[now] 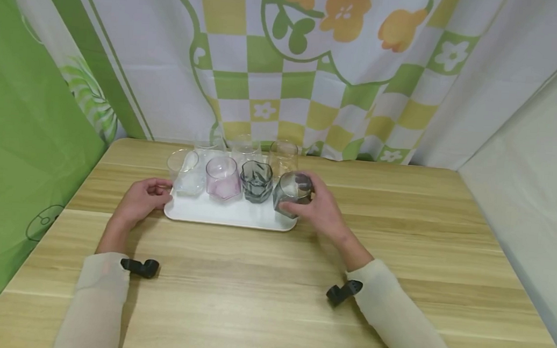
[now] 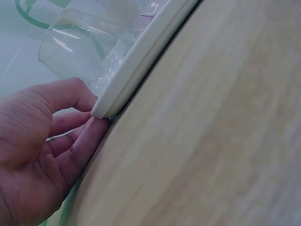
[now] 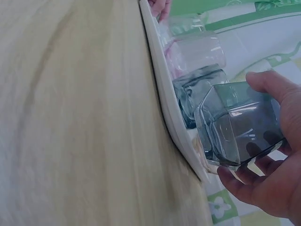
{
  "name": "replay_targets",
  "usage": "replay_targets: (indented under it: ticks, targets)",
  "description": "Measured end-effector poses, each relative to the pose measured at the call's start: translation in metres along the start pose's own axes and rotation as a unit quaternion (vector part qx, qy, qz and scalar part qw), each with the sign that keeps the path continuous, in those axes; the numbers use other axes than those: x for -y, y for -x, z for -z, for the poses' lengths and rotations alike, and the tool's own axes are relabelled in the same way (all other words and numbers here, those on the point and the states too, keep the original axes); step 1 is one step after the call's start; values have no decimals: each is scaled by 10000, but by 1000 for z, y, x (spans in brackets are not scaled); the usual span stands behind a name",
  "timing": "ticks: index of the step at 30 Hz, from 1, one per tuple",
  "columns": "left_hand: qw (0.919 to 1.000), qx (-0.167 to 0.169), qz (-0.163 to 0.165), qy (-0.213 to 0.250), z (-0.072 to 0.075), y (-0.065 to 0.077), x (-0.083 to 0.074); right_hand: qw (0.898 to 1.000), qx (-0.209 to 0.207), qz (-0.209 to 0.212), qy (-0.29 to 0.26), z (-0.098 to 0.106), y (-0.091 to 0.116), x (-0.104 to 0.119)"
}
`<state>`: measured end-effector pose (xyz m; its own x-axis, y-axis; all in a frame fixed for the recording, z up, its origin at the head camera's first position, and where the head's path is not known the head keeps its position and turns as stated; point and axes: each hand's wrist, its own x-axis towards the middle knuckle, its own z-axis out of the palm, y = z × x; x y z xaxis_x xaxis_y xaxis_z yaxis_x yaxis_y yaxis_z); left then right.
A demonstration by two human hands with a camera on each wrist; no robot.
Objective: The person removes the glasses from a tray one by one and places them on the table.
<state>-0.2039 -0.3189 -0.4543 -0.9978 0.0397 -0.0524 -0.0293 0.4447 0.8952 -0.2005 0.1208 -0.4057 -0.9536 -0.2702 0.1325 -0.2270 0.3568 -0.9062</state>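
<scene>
A white tray (image 1: 227, 216) stands on the table, loaded with drinking glasses in two rows. At its left end my left hand (image 1: 143, 199) pinches the rim, with fingers above and below the edge in the left wrist view. My right hand (image 1: 326, 210) grips a smoky grey faceted glass (image 3: 240, 117) round its side, over the tray's right end. Beside it in the front row are a dark grey wavy glass (image 1: 256, 186), a pinkish glass (image 1: 223, 183) and a clear glass (image 1: 188, 178).
Behind the front row stand an amber-tinted glass (image 1: 283, 155) and two clear ones, partly hidden. The wooden table (image 1: 231, 300) reaches back to a patterned curtain (image 1: 294, 94). Green cloth (image 1: 14, 139) hangs at the left, a pale one (image 1: 538, 133) at the right.
</scene>
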Motion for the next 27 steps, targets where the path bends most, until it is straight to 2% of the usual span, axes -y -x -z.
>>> replay_targets:
  ticks: [7,15,27]
  targets:
    - [10000,-24,0,79,-1,2,0,9999,-165,-8,-8,16,0,-5]
    - [9999,-57,-6,-130,-1,0,-2,9987,-483,-34,129,43,-8,-17]
    - [9999,-57,-58,87,-2,0,0,9941,-838,-669,179,80,-25,-37]
